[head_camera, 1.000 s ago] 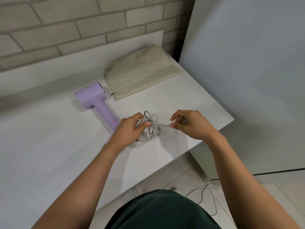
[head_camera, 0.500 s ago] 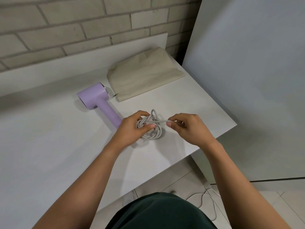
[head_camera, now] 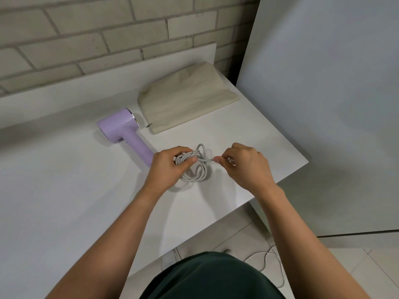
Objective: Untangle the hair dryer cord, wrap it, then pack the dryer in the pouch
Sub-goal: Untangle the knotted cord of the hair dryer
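White table [head_camera: 64, 190], left grip [head_camera: 166, 167] clutching coiled cord [head_camera: 195, 176], right grip [head_camera: 246, 165] pinching its strand

L hand [head_camera: 166, 167] & R hand [head_camera: 246, 167] close together, both gripping.
L hand's fingers curl round the coiled cord [head_camera: 194, 178], thumb pressed on top; R hand just beside it, thumb & forefinger pinching one strand, other fingers tucked in. L forearm [head_camera: 121, 229] & R forearm [head_camera: 302, 234] bare, stretched fwd, angling inward, wrists approx level.
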The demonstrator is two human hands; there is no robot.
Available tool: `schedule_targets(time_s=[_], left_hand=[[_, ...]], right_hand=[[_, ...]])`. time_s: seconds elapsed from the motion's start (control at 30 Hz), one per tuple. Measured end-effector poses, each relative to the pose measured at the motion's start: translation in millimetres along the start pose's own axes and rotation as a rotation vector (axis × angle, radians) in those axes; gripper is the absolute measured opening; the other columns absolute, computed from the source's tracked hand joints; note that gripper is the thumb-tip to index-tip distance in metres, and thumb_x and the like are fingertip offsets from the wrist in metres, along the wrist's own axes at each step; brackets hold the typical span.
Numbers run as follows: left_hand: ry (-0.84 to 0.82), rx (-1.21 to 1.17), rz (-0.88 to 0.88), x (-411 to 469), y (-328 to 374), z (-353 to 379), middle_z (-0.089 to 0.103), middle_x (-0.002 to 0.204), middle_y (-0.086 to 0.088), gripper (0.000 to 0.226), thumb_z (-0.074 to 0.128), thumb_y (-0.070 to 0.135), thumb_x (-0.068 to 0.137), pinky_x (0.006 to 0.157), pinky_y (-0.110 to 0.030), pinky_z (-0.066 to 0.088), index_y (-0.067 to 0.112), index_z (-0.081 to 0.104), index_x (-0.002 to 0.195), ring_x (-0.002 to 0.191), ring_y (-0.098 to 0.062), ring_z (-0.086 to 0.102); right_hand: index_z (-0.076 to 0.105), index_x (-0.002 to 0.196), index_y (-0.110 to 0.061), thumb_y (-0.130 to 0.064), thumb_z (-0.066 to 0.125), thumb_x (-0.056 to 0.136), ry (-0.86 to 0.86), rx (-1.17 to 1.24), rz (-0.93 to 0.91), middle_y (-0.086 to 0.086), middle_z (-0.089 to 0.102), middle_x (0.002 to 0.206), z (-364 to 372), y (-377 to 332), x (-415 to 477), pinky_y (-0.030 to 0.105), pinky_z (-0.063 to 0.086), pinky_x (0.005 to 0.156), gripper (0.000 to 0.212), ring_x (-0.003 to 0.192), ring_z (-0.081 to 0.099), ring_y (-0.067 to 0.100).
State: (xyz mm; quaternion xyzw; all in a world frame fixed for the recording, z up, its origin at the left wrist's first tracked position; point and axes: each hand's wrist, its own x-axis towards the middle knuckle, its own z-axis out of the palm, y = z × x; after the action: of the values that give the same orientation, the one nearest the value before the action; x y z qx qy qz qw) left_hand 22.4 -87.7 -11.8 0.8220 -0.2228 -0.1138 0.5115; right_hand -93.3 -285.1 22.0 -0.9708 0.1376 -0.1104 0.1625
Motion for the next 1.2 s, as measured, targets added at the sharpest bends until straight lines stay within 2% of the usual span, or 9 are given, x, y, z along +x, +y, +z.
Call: schedule_targets(time_s=[0.17, 0.27, 0.43, 0.63, 0.8, 0.87, 0.93, 1.07, 1.2], left_hand=[[0.03, 0.038, 0.021, -2, -2, -3, 0.078, 0.089, 0.015, 0.014, 0.079, 0.032, 0.089, 0.081, -0.02, 0.054, 0.025, 0.08, 0.101, 0.085, -0.002, 0.071], [-0.009, -0.012, 0.003, -4, 1, -3, 0.077, 0.091, 0.018, 0.015, 0.079, 0.032, 0.09, 0.082, -0.02, 0.056, 0.028, 0.079, 0.104, 0.087, -0.002, 0.072], [-0.068, -0.035, -0.019, -5, 1, -4, 0.077, 0.104, 0.016, 0.032, 0.081, 0.022, 0.087, 0.092, -0.031, 0.059, 0.027, 0.076, 0.118, 0.094, -0.004, 0.073], [-0.047, -0.089, -0.104, 0, 1, -6, 0.074, 0.097, 0.004, 0.041, 0.091, 0.03, 0.075, 0.064, -0.023, 0.052, 0.029, 0.072, 0.111, 0.075, -0.015, 0.072], [-0.099, -0.092, -0.054, 0, 6, -11, 0.076, 0.096, 0.008, 0.03, 0.088, 0.031, 0.081, 0.078, -0.024, 0.058, 0.025, 0.074, 0.106, 0.085, -0.014, 0.073], [-0.152, -0.139, -0.108, 0, 9, -14, 0.076, 0.099, 0.006, 0.018, 0.077, 0.033, 0.092, 0.068, -0.03, 0.056, 0.026, 0.073, 0.107, 0.077, -0.016, 0.069], [-0.196, -0.251, -0.21, 1, 11, -16, 0.077, 0.101, 0.002, 0.014, 0.059, 0.03, 0.103, 0.053, -0.032, 0.045, 0.026, 0.071, 0.11, 0.069, -0.019, 0.057], [-0.22, -0.24, -0.236, 4, 11, -15, 0.076, 0.094, 0.0, 0.018, 0.049, 0.023, 0.107, 0.048, -0.029, 0.039, 0.026, 0.066, 0.111, 0.064, -0.016, 0.052], [-0.163, -0.224, -0.236, 4, 8, -11, 0.075, 0.09, 0.001, 0.016, 0.05, 0.024, 0.107, 0.049, -0.025, 0.036, 0.025, 0.066, 0.107, 0.058, -0.012, 0.049]], right_hand=[[0.074, 0.113, -0.036, -0.048, 0.064, 0.098, -0.133, -0.001, -0.145, -0.01, 0.061, 0.093, -7, 0, -1, 0.036, 0.053, 0.066, 0.021, 0.08, 0.065, 0.024], [0.078, 0.106, -0.033, -0.043, 0.066, 0.098, -0.07, 0.021, -0.12, -0.009, 0.062, 0.085, -5, -5, -2, 0.036, 0.053, 0.062, 0.018, 0.075, 0.064, 0.025], [0.078, 0.094, -0.028, -0.043, 0.064, 0.095, -0.058, -0.001, 0.021, -0.009, 0.066, 0.084, -2, -10, -2, 0.037, 0.055, 0.066, 0.021, 0.079, 0.065, 0.025], [0.078, 0.094, -0.026, -0.043, 0.062, 0.094, 0.036, -0.005, 0.133, -0.006, 0.072, 0.09, 7, -27, -5, 0.033, 0.049, 0.066, 0.023, 0.083, 0.068, 0.03], [0.077, 0.094, -0.026, -0.045, 0.061, 0.097, 0.027, 0.027, 0.196, -0.002, 0.074, 0.081, 15, -37, -11, 0.031, 0.037, 0.063, 0.025, 0.078, 0.065, 0.035], [0.078, 0.092, -0.027, -0.047, 0.062, 0.097, 0.024, 0.07, 0.197, -0.002, 0.072, 0.075, 18, -35, -12, 0.031, 0.04, 0.061, 0.026, 0.075, 0.064, 0.035], [0.079, 0.094, -0.03, -0.051, 0.064, 0.096, -0.011, 0.13, 0.211, -0.005, 0.072, 0.072, 22, -34, -12, 0.031, 0.046, 0.062, 0.026, 0.074, 0.064, 0.032], [0.081, 0.091, -0.03, -0.056, 0.073, 0.088, -0.1, 0.367, 0.307, -0.017, 0.059, 0.048, 27, -35, -10, 0.031, 0.054, 0.063, 0.027, 0.06, 0.064, 0.019], [0.08, 0.081, -0.029, -0.053, 0.082, 0.082, -0.223, 0.652, 0.357, -0.009, 0.073, 0.065, 17, -27, -6, 0.023, 0.05, 0.063, 0.024, 0.064, 0.067, 0.009]])
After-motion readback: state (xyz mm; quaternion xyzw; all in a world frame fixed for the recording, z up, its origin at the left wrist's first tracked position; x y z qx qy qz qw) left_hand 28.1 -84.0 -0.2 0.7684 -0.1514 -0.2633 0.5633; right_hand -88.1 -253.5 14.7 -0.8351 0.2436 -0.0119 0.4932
